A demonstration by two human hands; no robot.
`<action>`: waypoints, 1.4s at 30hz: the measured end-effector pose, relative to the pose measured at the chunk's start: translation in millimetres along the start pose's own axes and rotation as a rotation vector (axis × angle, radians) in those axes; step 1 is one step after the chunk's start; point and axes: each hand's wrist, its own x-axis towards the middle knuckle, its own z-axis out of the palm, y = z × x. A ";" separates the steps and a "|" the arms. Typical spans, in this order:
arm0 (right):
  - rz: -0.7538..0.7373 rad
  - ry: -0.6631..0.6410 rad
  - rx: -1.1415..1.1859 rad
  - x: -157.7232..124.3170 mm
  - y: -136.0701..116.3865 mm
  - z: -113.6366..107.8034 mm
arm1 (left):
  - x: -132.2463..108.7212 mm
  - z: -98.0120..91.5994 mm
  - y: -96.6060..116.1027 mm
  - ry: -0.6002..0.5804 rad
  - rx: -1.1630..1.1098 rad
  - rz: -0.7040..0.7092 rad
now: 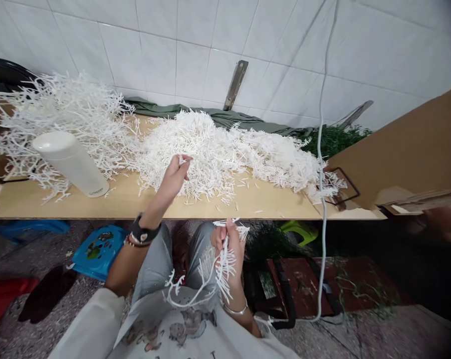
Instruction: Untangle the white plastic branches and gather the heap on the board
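Observation:
My left hand [176,175] reaches over the front of a heap of small white branched pieces [206,144] on the table. Its thumb and fingers are pinched together; whatever is between them is too small to make out. Close to my lap, below the table's front edge, my right hand [231,244] is closed round a bunch of white branched plastic sprigs [225,271]. One longer sprig from the bunch curves down to the left in front of my shirt. Longer, looser white sprigs [72,114] form a tangled pile at the table's left end.
A white bottle [74,164] leans on the table at left. A cardboard box [405,149] stands at right, near green sprigs [338,139]. A pale cable [324,149] hangs down in front of the table [285,202]. Below is a blue stool [98,249].

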 end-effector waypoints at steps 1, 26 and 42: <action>0.012 0.004 -0.003 0.1 -0.4 0.9 | 16.2 -2.6 -5.2 0.026 0.053 0.007; -0.082 -0.093 -0.207 1.2 11.5 -12.6 | -105.5 15.6 9.8 -0.454 -0.171 0.133; 0.085 -0.296 0.230 8.1 2.4 -4.3 | -86.2 1.4 10.5 0.041 -1.218 -0.364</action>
